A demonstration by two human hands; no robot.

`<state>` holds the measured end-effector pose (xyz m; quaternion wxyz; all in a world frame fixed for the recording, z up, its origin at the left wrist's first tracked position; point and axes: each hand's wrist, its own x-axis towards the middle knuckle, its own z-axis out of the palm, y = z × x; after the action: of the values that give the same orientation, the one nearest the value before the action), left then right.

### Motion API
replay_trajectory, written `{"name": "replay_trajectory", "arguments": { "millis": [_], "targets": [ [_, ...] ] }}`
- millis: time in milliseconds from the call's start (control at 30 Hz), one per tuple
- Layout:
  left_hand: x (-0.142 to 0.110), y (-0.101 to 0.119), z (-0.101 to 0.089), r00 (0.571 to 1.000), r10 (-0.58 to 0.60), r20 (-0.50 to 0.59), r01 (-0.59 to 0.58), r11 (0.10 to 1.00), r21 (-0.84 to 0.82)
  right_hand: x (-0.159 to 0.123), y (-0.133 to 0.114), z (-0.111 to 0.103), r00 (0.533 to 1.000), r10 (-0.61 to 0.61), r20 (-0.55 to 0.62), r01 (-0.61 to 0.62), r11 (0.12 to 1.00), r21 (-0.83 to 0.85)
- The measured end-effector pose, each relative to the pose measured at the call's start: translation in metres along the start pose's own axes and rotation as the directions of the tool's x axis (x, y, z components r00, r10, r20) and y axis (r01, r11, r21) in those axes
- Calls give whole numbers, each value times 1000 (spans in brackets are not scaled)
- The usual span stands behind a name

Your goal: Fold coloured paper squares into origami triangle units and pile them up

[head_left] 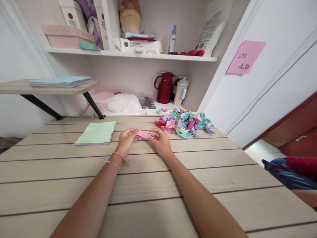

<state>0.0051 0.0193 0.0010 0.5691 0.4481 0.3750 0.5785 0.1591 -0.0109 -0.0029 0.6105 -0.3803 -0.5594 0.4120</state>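
Observation:
A small piece of folded pink paper (144, 134) is held between my two hands above the slatted table (146, 185). My left hand (127, 138) pinches its left end between thumb and fingers. At the other end, the fingertips of my right hand (159, 140) close on the paper. Fingers cover part of it, so its full shape is hard to make out. Beyond my right hand lies a pile of folded paper boats (184, 123) in pink, blue, purple and green. To the left of my left hand rests a stack of square paper sheets (96, 133), pale green on top.
A small raised shelf (15, 86) on black legs carries blue paper sheets (60, 80) at the left. Behind the table stand a red jug (165, 88), a pale tumbler (181, 91) and a white plastic bag (125, 103). A person's clothed leg (284, 172) shows at the right.

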Motion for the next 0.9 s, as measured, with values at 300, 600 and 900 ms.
{"name": "replay_trajectory", "arguments": {
  "millis": [300,600,900],
  "targets": [
    [1,3,-2,1000,24,6,-24,999,-37,-2,-4,-1,991,-104,-79,82,965,-248],
    [1,4,-3,997,34,73,-29,997,-78,-2,-2,-4,987,-152,-44,130,939,-320],
    [1,7,-3,999,-6,32,8,997,-73,10,-11,-40,845,-263,-465,6,875,-484]
  ]
}}
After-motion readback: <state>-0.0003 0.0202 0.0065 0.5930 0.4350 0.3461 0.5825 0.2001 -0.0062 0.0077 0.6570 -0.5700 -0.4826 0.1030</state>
